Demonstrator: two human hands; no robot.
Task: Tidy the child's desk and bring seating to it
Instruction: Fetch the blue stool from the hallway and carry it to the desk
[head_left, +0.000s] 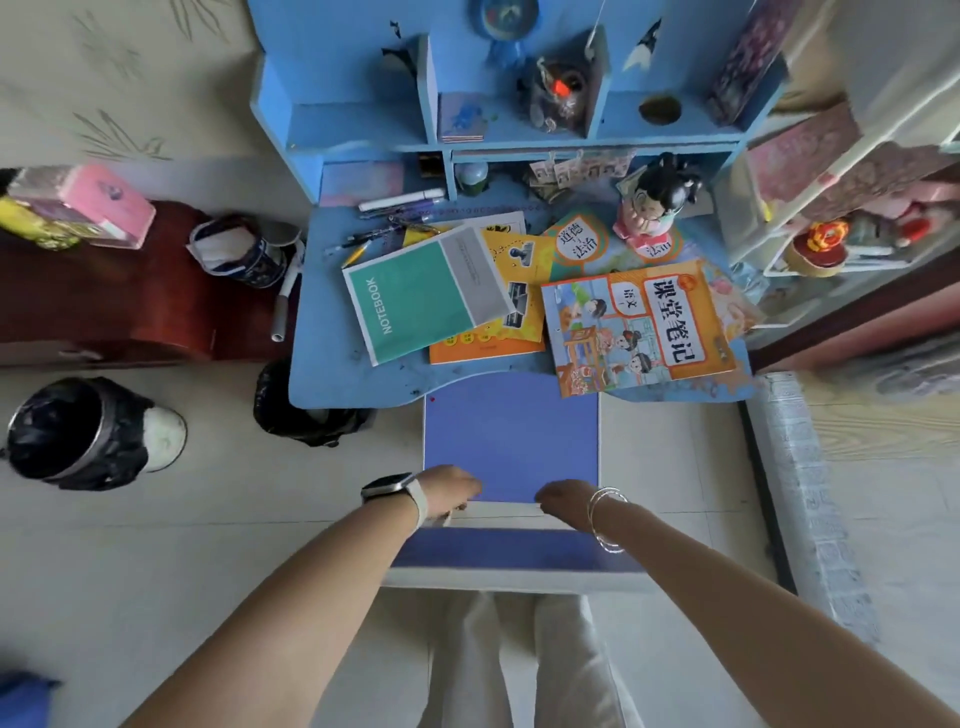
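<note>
A purple-blue child's chair (511, 441) stands with its seat pushed partly under the front edge of the blue desk (358, 379). My left hand (449, 488) and my right hand (563, 501) both grip the near rim of the seat, just ahead of the chair's backrest (514, 556). On the desk lie a green notebook (415, 296), an orange workbook (511, 291), a colourful textbook (636, 330) that overhangs the front edge, another book (582, 241) behind it, several pens (400, 208) and a doll figurine (654, 208).
A black-lined waste bin (88, 434) stands on the floor at the left, and a black bag (301, 410) sits under the desk's left corner. A dark red cabinet (104, 291) is on the left, with a pen cup (249, 249). White shelving (841, 208) is on the right.
</note>
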